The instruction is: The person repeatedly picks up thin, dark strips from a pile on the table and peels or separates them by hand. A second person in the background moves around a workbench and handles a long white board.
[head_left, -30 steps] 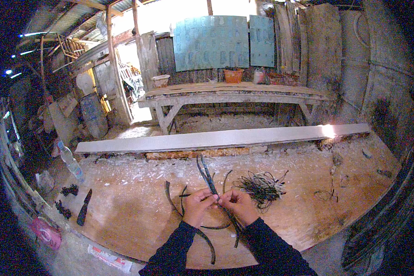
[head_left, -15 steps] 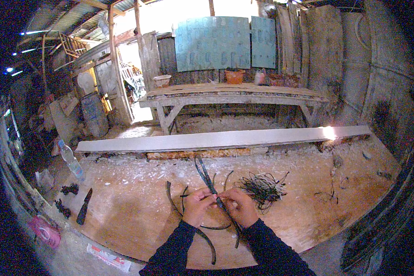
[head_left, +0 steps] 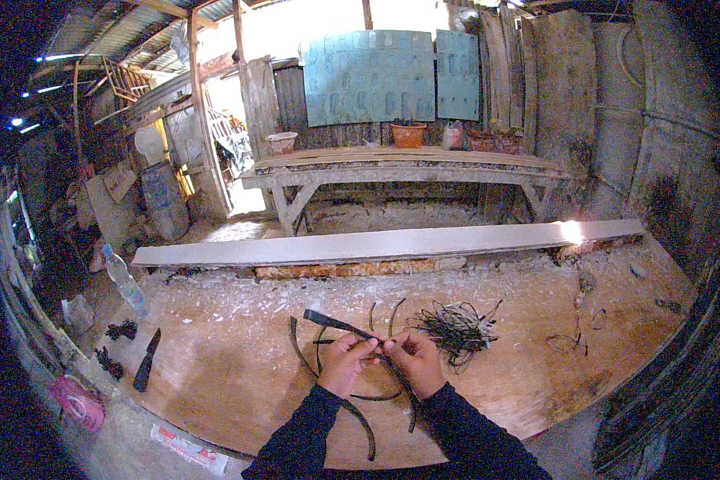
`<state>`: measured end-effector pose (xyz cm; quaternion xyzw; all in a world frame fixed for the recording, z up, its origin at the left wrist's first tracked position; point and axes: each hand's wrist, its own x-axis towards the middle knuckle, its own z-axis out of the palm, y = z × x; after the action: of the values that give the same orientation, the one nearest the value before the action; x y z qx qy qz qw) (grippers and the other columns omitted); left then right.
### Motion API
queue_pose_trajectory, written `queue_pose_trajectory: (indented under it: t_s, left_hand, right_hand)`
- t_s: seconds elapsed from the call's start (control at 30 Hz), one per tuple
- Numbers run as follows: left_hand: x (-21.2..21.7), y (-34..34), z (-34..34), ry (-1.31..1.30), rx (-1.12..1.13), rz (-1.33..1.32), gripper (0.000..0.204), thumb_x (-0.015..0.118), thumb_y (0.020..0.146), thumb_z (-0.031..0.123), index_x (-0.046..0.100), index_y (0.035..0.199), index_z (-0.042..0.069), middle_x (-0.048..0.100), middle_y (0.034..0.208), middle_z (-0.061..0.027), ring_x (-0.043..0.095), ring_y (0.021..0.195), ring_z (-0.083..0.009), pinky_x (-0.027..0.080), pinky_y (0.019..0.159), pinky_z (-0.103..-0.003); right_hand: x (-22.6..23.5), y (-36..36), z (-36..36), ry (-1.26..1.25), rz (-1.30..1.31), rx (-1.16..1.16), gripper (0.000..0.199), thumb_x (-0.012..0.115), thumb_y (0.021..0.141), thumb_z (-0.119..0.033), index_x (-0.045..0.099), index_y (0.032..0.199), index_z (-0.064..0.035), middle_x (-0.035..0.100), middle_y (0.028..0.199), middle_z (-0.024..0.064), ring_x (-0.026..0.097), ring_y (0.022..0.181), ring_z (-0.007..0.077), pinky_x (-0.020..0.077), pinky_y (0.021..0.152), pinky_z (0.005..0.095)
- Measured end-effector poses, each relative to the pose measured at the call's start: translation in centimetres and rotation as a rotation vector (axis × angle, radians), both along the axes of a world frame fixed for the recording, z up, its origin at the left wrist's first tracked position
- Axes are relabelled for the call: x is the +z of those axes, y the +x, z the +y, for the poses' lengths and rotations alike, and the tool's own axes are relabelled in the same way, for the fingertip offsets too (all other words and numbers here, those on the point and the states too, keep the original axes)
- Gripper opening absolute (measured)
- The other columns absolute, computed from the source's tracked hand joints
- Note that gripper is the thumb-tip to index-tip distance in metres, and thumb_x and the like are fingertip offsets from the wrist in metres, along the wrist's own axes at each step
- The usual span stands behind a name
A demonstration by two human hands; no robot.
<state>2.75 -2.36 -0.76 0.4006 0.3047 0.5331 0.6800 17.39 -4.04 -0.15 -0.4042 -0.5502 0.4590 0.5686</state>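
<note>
My left hand (head_left: 347, 366) and my right hand (head_left: 415, 365) are close together above the wooden table (head_left: 240, 364). Fingers and thumbs of both pinch a dark, flat, flexible strip (head_left: 333, 322). Its wider end points up and left past my left hand, while the rest runs down beside my right hand. Several loose curved black strips (head_left: 360, 426) lie on the wood beneath and around my hands. Just right of my right hand rests a tangled heap of thin dark cords (head_left: 454, 334). Part of the held strip is hidden behind my fingers.
A dark knife (head_left: 147, 364), small black bundles (head_left: 110, 364) and a clear plastic bottle (head_left: 123, 280) are at the left. A long pale board (head_left: 376, 242) spans the table's far edge, with a small flame (head_left: 571, 232) at its right. Beyond stands a bench (head_left: 408, 172) bearing pots.
The strip's far end, which pointed up and away, has swung left and lies lower, showing its flat side. My right hand has turned slightly; both hands keep pinching.
</note>
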Motion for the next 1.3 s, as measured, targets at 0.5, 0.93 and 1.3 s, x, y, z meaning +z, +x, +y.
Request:
queue_pose_trajectory:
  t_s: [0.5, 0.93, 1.3]
  left_hand:
    - [-0.3, 1.2, -0.5, 0.243, 0.046, 0.130, 0.012, 0.055, 0.082, 0.008, 0.056, 0.090, -0.001, 0.061, 0.082, -0.0087, 0.059, 0.073, -0.0160, 0.049, 0.064, -0.026]
    - [0.4, 0.3, -0.5, 0.179, 0.026, 0.054, 0.009, 0.057, 0.081, 0.008, 0.055, 0.088, 0.003, 0.060, 0.085, -0.0070, 0.059, 0.074, -0.0153, 0.049, 0.062, -0.025]
    - [1.1, 0.7, -0.6, 0.171, 0.111, 0.120, 0.018, 0.062, 0.072, -0.005, 0.046, 0.072, 0.005, 0.057, 0.073, -0.0059, 0.059, 0.065, -0.0160, 0.052, 0.055, -0.025]
  right_hand:
    - [-0.6, 0.6, 0.9, -0.263, 0.524, 0.276, 0.011, 0.053, 0.082, -0.004, 0.056, 0.092, 0.0012, 0.060, 0.082, 0.0077, 0.057, 0.071, 0.0152, 0.0482, 0.066, 0.0269]
    - [-1.5, 1.0, 1.1, -0.038, -0.064, 0.202, 0.008, 0.059, 0.079, -0.008, 0.057, 0.082, -0.0013, 0.062, 0.085, 0.0053, 0.057, 0.076, 0.0118, 0.0443, 0.069, 0.0231]
    - [-1.8, 0.6, 0.9, -0.390, 0.433, 0.297, 0.007, 0.053, 0.083, -0.007, 0.056, 0.085, -0.0019, 0.060, 0.080, 0.0063, 0.056, 0.070, 0.0133, 0.0455, 0.064, 0.0242]
